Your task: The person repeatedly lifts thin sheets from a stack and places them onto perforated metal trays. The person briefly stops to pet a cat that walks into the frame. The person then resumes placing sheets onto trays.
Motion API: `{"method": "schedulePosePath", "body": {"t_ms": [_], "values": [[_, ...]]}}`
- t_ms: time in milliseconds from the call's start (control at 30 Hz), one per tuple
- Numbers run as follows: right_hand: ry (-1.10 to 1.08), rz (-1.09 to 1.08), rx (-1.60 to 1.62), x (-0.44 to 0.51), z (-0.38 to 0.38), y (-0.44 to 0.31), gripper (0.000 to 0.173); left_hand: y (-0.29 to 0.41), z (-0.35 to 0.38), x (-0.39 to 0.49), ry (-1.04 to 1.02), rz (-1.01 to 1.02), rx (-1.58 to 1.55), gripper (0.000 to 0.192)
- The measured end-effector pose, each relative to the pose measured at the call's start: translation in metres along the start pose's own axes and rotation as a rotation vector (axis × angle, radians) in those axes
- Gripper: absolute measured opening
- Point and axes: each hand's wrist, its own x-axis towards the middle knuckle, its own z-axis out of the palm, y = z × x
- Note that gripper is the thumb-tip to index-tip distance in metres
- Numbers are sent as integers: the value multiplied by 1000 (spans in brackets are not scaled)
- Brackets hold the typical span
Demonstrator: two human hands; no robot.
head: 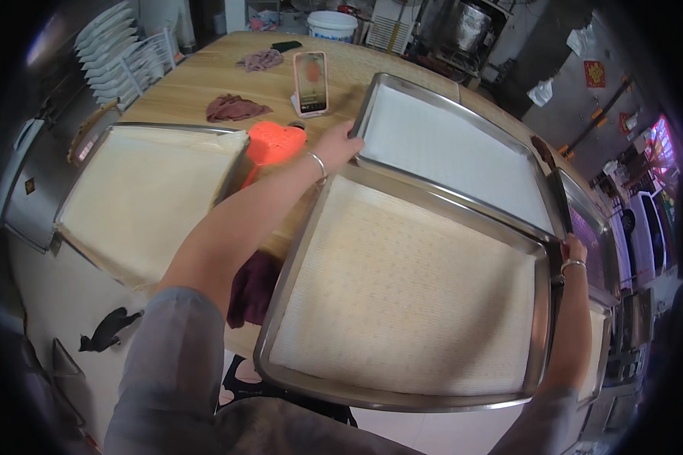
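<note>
A metal tray with a white lining [458, 153] lies beyond a larger metal tray with a cream, ribbed sheet [410, 296], their edges overlapping or meeting. My left hand [341, 147] grips the near left corner of the white-lined tray. At that tray's near right corner, my right hand [573, 249] has its fingers closed on the rim. On the left, another metal tray holds a smooth pale sheet [153, 193] that folds over its edge. An orange-red plastic fan [274, 142] rests between that tray and my left forearm.
A phone on a stand [311, 84], crumpled cloths [236, 108] and a dark red cloth [253, 290] are on the wooden table [205, 68]. More trays [595, 239] stand at the right. A cat [109, 330] is on the floor at the left, below stacked white chairs [111, 57].
</note>
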Motion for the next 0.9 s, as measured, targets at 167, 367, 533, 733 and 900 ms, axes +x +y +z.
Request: {"method": "schedulePosePath", "body": {"t_ms": [167, 367, 533, 733, 900], "values": [[36, 73, -18, 10, 32, 12, 10, -38, -2, 48, -34, 46, 62, 42], [-10, 0, 65, 14, 42, 33, 25, -61, -5, 67, -141, -41, 135, 49], [4, -619, -1096, 8, 26, 4, 34, -40, -4, 57, -145, -31, 567, 59], [437, -471, -1634, -17, -52, -13, 52, 11, -21, -8, -157, -78, 590, 68], [116, -390, -1494, -10, -104, 12, 46, 30, -43, -92, -184, 104, 605, 62]]}}
